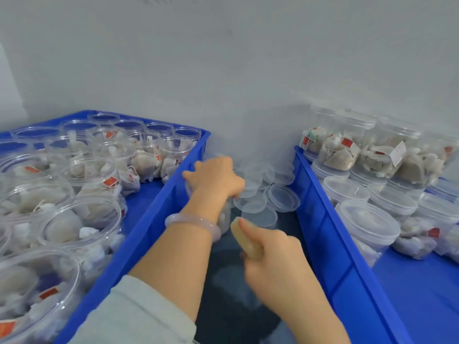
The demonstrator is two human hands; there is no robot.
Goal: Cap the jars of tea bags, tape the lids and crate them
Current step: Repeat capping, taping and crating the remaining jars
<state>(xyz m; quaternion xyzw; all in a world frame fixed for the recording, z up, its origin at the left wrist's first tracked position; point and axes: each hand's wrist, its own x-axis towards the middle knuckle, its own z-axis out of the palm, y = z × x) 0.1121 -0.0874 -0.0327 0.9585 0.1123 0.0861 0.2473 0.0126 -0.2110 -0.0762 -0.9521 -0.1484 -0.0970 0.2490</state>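
Note:
My left hand (214, 177) reaches down between the two crates, fingers curled over the top of a clear jar (224, 218) that is mostly hidden under my wrist. My right hand (272, 254) grips a yellowish roll of tape (244, 238) just right of that jar. A pile of loose clear lids (264, 192) lies just beyond both hands. The left blue crate (159, 219) holds several uncapped jars of tea bags (89, 170). The right blue crate (320, 212) holds capped jars (367, 224), some stacked on their sides at the back.
A plain white wall stands close behind everything. The dark gap between the crates is narrow, with crate walls on both sides. A pale bracelet (196, 220) sits on my left wrist.

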